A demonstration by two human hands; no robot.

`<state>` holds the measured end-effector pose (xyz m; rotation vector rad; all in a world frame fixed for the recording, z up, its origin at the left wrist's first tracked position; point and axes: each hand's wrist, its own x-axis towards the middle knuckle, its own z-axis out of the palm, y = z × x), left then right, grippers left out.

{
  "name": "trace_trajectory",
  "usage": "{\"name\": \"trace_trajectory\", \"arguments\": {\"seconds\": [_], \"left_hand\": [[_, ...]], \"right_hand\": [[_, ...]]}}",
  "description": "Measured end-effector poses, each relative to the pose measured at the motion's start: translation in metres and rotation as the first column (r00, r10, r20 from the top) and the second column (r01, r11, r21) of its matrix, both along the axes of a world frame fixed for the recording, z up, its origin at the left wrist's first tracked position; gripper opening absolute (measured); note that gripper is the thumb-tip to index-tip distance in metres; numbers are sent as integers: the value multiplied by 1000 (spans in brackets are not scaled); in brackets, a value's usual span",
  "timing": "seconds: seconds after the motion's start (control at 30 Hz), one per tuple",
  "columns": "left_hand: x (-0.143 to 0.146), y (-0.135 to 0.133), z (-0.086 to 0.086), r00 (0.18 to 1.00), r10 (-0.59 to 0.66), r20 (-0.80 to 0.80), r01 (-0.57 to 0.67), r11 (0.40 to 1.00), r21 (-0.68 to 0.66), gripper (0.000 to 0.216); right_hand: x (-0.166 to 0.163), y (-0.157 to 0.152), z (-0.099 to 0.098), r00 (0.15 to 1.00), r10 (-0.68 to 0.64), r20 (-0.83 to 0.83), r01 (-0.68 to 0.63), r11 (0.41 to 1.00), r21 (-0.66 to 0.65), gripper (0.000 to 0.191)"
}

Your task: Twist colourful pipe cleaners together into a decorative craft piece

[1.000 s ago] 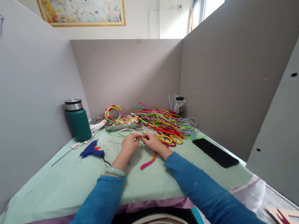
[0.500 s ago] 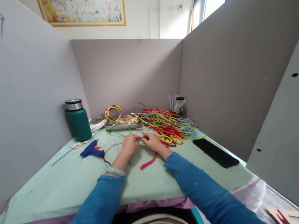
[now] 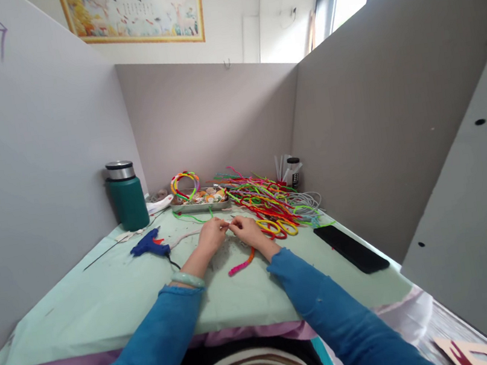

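At the middle of the table, my left hand point(image 3: 212, 235) and my right hand point(image 3: 246, 231) meet fingertip to fingertip. Both are closed in a pinch, and whatever is between the fingers is too small and covered to make out. A fuzzy pink and orange pipe-cleaner strip point(image 3: 241, 266) lies on the table below my right hand, its upper end disappearing under that hand. Just beyond my left hand is a bright green pipe cleaner point(image 3: 191, 217). A pale cord point(image 3: 183, 236) runs leftward from my left hand toward the blue glue gun point(image 3: 149, 244).
Behind my hands lies a heap of colourful pipe cleaners point(image 3: 264, 200). A metal tray point(image 3: 201, 207) of small pieces holds a multicoloured ring point(image 3: 185, 185). A green bottle point(image 3: 127, 197) stands left, a black phone-like slab point(image 3: 351, 248) lies right. Grey partitions point(image 3: 214, 107) enclose the table.
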<state>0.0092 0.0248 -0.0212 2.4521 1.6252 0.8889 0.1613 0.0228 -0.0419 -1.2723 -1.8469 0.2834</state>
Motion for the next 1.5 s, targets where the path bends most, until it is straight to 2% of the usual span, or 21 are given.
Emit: {"name": "trace_trajectory", "arguments": {"seconds": [0.63, 0.9, 1.27, 1.5], "left_hand": [[0, 0, 1, 999, 30, -13, -30, 999, 16, 25], [0, -3, 4, 998, 28, 58, -24, 997, -68, 23], [0, 3, 1, 993, 49, 103, -37, 993, -113, 20], [1, -3, 6, 991, 40, 126, -20, 988, -152, 20]], "right_hand": [[1, -4, 3, 1000, 7, 0, -7, 1000, 24, 24], [2, -3, 1, 1000, 17, 4, -17, 999, 50, 24], [3, -2, 1, 1000, 20, 7, -20, 999, 47, 23], [3, -2, 1, 1000, 20, 10, -20, 999, 42, 22]]}}
